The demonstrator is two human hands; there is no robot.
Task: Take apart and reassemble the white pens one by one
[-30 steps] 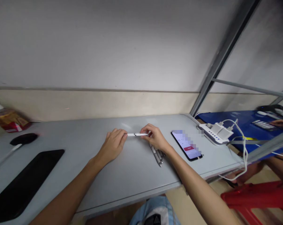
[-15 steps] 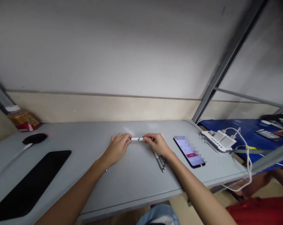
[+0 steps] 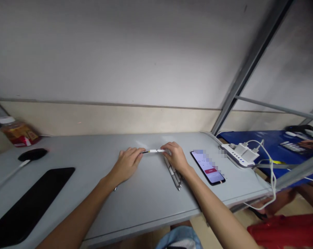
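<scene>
Between my two hands a white pen barrel [image 3: 156, 150] lies level, just above or on the grey desk. A thin dark pen refill [image 3: 146, 152] with a yellowish band shows at the barrel's left end. My left hand [image 3: 130, 162] pinches the refill's left end, its tip hidden by the fingers. My right hand [image 3: 175, 157] is closed round the barrel's right end. Several grey-and-white pens [image 3: 174, 177] lie together under and beside my right wrist. A small metallic tip [image 3: 115, 189] pokes out by my left forearm; the rest is hidden.
On the desk [image 3: 140, 204] are a lit phone [image 3: 208, 167], a white power strip [image 3: 236, 157] with plugs and cables, a black flat pad [image 3: 34, 204], a dark oval object [image 3: 33, 154] with a cable, and a bottle [image 3: 20, 133]. Another person's hand [image 3: 312, 144] is over a blue table.
My hands have drawn slightly apart. The dark refill with its yellowish band now shows between my left fingers and the barrel, where white barrel showed before. The view has shifted slightly.
</scene>
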